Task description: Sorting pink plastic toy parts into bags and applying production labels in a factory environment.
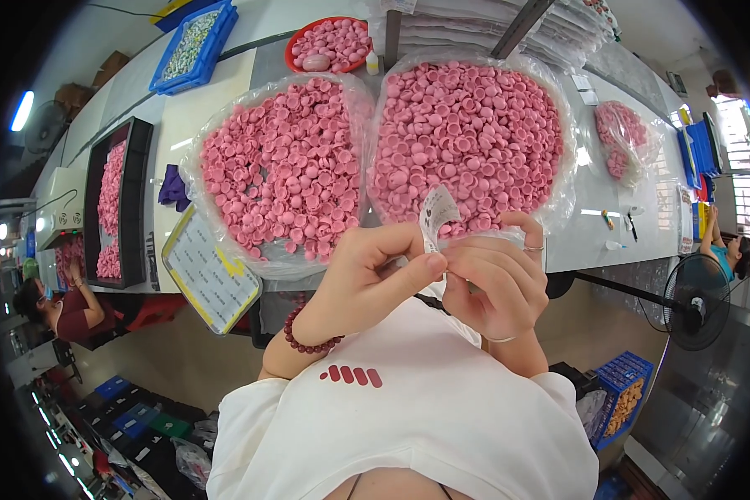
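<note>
White paper label (pixel 438 213) stands crumpled, pinched between the left hand (pixel 367 279) thumb and forefinger and the right hand (pixel 496 279) fingertips, both clamped on it.

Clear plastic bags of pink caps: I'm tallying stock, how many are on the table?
3. A large bag left of centre, a large bag beside it on its right, and a smaller bag far right. Others may be hidden.

Long white worktable (pixel 625 212) running across the workshop, tan smooth floor (pixel 183 358) beneath it, black pedestal fan (pixel 696 302) at the right, bright window (pixel 737 125) on the far right, glowing blue-white tube light (pixel 22 111) at upper left, blue plastic crates (pixel 621 400) on the floor.
</note>
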`<state>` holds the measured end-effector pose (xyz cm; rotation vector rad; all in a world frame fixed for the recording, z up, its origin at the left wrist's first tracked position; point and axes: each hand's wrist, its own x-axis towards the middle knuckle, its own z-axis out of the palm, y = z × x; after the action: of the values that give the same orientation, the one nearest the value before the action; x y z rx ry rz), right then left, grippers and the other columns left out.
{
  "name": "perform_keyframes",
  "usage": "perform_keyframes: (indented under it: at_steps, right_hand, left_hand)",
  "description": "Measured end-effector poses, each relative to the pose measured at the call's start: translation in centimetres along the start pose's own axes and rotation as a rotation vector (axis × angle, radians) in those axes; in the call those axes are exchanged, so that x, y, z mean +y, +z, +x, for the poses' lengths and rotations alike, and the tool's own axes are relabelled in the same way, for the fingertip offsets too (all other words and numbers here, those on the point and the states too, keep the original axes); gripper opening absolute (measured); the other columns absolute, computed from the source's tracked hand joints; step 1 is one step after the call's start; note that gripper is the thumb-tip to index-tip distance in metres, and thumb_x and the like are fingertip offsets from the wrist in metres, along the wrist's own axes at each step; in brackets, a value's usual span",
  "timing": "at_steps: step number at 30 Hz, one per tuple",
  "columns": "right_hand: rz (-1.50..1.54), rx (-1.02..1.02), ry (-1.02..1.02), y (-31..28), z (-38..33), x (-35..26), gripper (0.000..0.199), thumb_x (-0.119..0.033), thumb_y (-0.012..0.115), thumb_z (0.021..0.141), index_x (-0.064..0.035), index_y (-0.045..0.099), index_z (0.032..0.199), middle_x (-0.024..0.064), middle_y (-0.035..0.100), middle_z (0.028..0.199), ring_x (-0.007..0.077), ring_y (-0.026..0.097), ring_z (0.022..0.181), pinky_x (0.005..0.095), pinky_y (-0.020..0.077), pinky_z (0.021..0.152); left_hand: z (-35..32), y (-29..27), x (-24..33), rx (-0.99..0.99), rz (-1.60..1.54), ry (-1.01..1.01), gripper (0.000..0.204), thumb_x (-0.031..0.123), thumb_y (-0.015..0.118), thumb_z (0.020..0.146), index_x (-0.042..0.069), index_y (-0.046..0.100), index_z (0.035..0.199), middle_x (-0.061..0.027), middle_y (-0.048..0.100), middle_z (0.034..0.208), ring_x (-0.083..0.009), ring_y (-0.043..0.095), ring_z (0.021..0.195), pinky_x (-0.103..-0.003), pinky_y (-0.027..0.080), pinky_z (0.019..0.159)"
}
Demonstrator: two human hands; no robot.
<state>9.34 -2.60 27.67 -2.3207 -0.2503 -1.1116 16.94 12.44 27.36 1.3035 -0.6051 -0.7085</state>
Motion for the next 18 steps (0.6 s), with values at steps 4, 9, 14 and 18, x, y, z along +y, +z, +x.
perform_keyframes:
  at_steps: [4,9,14,18]
  right_hand:
    - [-0.005,0.001,0.001,0.0,0.2,-0.1,0.021,0.003,0.065,0.061,-0.0119,0.058,0.074,-0.0024,0.061,0.066,0.0115,0.061,0.061,0.0380,0.0388,0.086]
    - [-0.025,0.003,-0.003,0.0,0.2,0.0,0.021,0.003,0.066,0.061,-0.0117,0.058,0.074,-0.0022,0.060,0.065,0.0117,0.060,0.060,0.0385,0.0390,0.086]
    - [0.014,-0.010,0.012,0.0,0.2,-0.2,0.021,0.003,0.067,0.062,-0.0116,0.058,0.074,-0.0020,0.060,0.065,0.0119,0.060,0.060,0.0388,0.0398,0.084]
    - [0.046,-0.013,0.038,0.0,0.2,-0.1,0.022,0.003,0.067,0.061,-0.0115,0.059,0.075,-0.0016,0.061,0.066,0.0120,0.060,0.060,0.0388,0.0405,0.083]
  left_hand:
    - [-0.1,0.2,0.3,0.023,0.011,-0.001,0.017,0.014,0.061,0.085,0.000,0.060,0.075,0.0050,0.042,0.054,-0.0008,0.030,0.050,-0.021,0.022,0.043]
    - [-0.1,0.0,0.9,0.031,0.083,-0.032,0.018,0.013,0.062,0.085,0.000,0.059,0.073,0.0039,0.041,0.052,-0.0009,0.032,0.049,-0.021,0.024,0.042]
    - [-0.4,-0.1,0.7,0.043,0.113,-0.007,0.019,0.013,0.062,0.084,0.000,0.058,0.071,0.0033,0.041,0.052,-0.0013,0.033,0.049,-0.021,0.024,0.041]
    - [-0.4,-0.4,1.1,-0.021,0.178,-0.028,0.012,0.004,0.057,0.084,-0.002,0.056,0.074,0.0028,0.054,0.064,-0.0002,0.038,0.055,-0.018,0.027,0.047]
